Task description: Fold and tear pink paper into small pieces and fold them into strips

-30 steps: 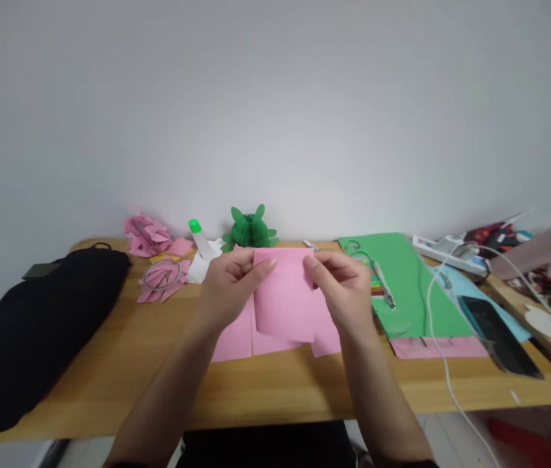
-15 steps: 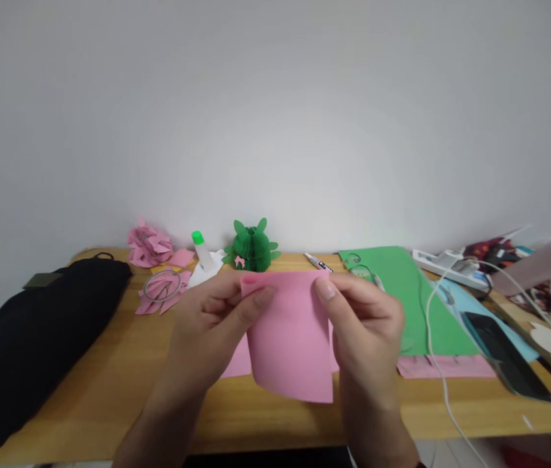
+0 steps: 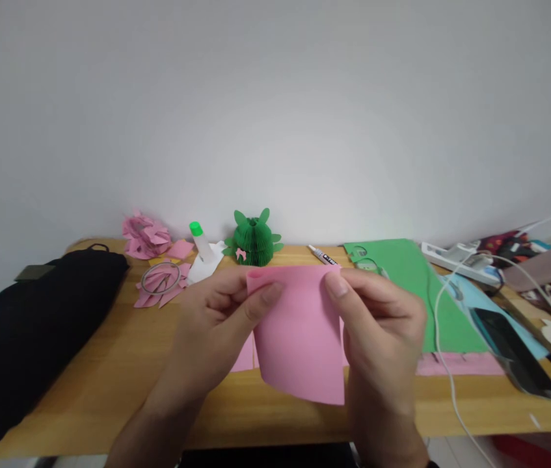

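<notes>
A sheet of pink paper (image 3: 299, 344) is held up above the table between my two hands. My left hand (image 3: 221, 325) pinches its upper left corner, thumb in front, where the edge curls over into a small fold. At the upper right corner my right hand (image 3: 382, 331) grips the sheet the same way. The paper bows slightly, and its lower edge hangs loose. More pink paper (image 3: 242, 359) lies on the table behind it, mostly hidden. Beyond the sheet stands a green honeycomb paper figure (image 3: 254, 242) with leaf-like pieces and a small pink bow.
On the left are a black cloth item (image 3: 45, 344), crumpled pink paper (image 3: 146, 235), a ring-shaped object (image 3: 144, 283) and a green-capped glue stick (image 3: 201, 242). To the right lie a glue tube (image 3: 322, 255), green sheets (image 3: 402, 273), a phone (image 3: 516, 351), a white cable (image 3: 443, 364) and a power strip (image 3: 460, 263).
Both hands still grip the pink paper. The sheet and the right hand appear slightly farther right, while the view itself has shifted a little.
</notes>
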